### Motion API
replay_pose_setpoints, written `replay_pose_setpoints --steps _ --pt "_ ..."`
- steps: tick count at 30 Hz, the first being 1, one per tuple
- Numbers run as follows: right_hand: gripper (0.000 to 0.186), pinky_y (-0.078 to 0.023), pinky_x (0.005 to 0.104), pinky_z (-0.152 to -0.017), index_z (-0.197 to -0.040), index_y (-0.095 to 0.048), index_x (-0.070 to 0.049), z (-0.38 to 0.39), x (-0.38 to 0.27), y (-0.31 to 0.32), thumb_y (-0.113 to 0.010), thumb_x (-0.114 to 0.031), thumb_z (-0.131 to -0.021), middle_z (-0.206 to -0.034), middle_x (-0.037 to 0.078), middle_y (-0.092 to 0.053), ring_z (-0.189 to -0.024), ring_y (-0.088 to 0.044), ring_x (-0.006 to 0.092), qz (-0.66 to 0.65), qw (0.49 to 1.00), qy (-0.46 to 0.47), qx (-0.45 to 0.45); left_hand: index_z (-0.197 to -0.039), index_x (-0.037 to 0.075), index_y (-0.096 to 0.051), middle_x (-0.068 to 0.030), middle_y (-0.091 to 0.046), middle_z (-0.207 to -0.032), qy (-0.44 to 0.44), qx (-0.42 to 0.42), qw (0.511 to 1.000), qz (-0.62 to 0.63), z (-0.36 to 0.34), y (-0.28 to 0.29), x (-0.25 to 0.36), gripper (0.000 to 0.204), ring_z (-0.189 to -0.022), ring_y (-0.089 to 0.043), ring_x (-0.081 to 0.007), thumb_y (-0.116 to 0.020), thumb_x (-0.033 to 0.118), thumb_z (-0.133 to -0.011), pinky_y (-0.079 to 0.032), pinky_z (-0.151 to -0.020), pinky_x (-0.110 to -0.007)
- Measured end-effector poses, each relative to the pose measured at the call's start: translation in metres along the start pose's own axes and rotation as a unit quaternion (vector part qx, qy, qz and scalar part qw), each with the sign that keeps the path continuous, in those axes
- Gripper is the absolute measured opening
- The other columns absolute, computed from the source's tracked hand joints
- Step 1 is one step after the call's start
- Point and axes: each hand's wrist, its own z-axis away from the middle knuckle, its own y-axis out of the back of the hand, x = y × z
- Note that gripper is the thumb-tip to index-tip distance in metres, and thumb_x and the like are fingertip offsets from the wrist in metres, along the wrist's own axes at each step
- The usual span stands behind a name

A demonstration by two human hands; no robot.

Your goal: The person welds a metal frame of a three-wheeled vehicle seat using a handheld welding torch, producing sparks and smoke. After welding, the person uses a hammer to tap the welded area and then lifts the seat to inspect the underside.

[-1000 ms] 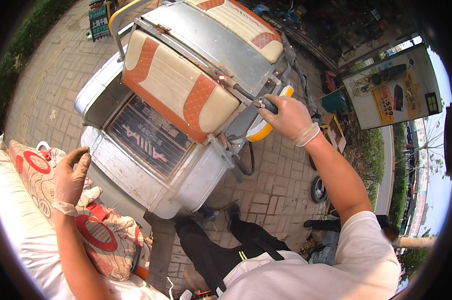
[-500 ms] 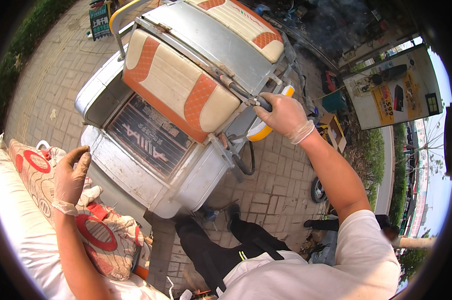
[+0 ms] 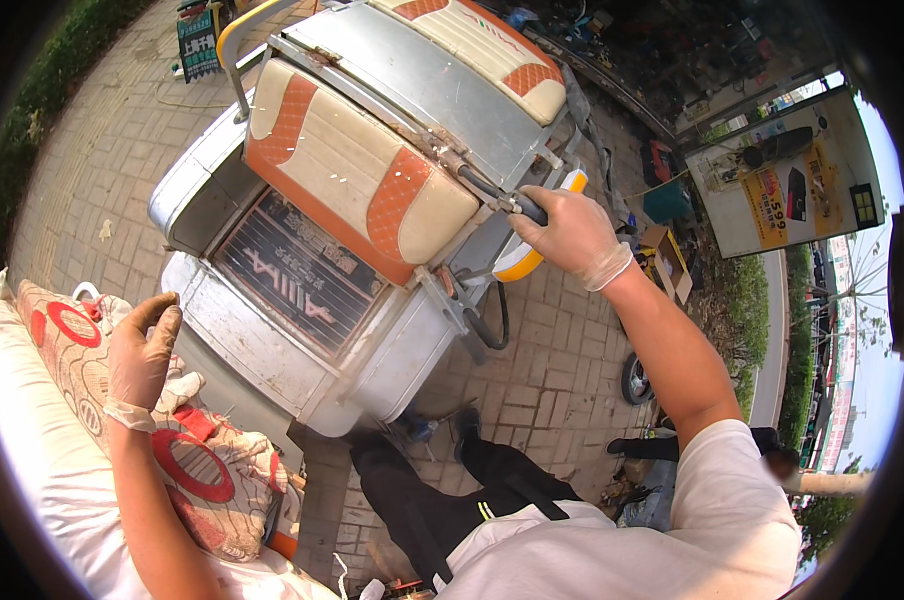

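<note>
My right hand [image 3: 569,232], in a thin translucent glove, is wrapped round the black grip [image 3: 528,208] at the end of a metal bar. That bar runs along the edge of a cream and orange padded seat [image 3: 337,165], part of a silver metal vehicle body [image 3: 262,340]. On the left, my gloved left hand [image 3: 144,350] hovers over a patterned cloth [image 3: 197,465] with red rings. Its fingers are curled, thumb and forefinger tips close together. Whatever they hold, if anything, does not show. Below the seat lies a dark ribbed mat [image 3: 302,270].
A second padded seat [image 3: 492,45] lies beyond a grey metal panel [image 3: 412,80]. Near my right arm are an open cardboard box [image 3: 667,262], a teal container [image 3: 666,203] and a small wheel [image 3: 636,380]. Brick paving [image 3: 542,370] surrounds the vehicle; a board [image 3: 787,175] stands at right.
Small pale specks now show over the near seat. The haze at the upper right has thinned. My right hand has shifted very slightly, still on the black grip; my left hand is unmoved.
</note>
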Motion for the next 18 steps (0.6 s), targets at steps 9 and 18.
replay_pose_setpoints --steps 9,18 --pt "0.035 -0.057 0.0481 -0.08 -0.109 -0.074 -0.005 -0.0011 0.0011 0.0027 -0.07 -0.035 -0.092 -0.092 0.019 -0.074 -0.089 -0.072 0.0386 0.001 1.0 -0.016 -0.002 -0.125 -0.005 -0.071 -0.0138 -0.076 -0.114 0.003 0.0 1.0 -0.004 -0.0004 -0.0004 0.0001 0.035 -0.106 -0.069 -0.0177 -0.069 0.021 -0.102 -0.052 -0.095 -0.031" --pt "0.033 -0.057 0.0486 -0.077 -0.106 -0.075 -0.007 -0.0038 0.0016 -0.0055 -0.069 -0.036 -0.092 -0.088 0.017 -0.074 -0.086 -0.071 0.0391 0.009 1.0 0.001 0.004 -0.124 -0.005 -0.071 -0.0136 -0.076 -0.114 -0.002 -0.001 1.0 -0.007 -0.0006 -0.0002 0.0 0.036 -0.105 -0.068 -0.0177 -0.07 0.022 -0.101 -0.052 -0.094 -0.03"
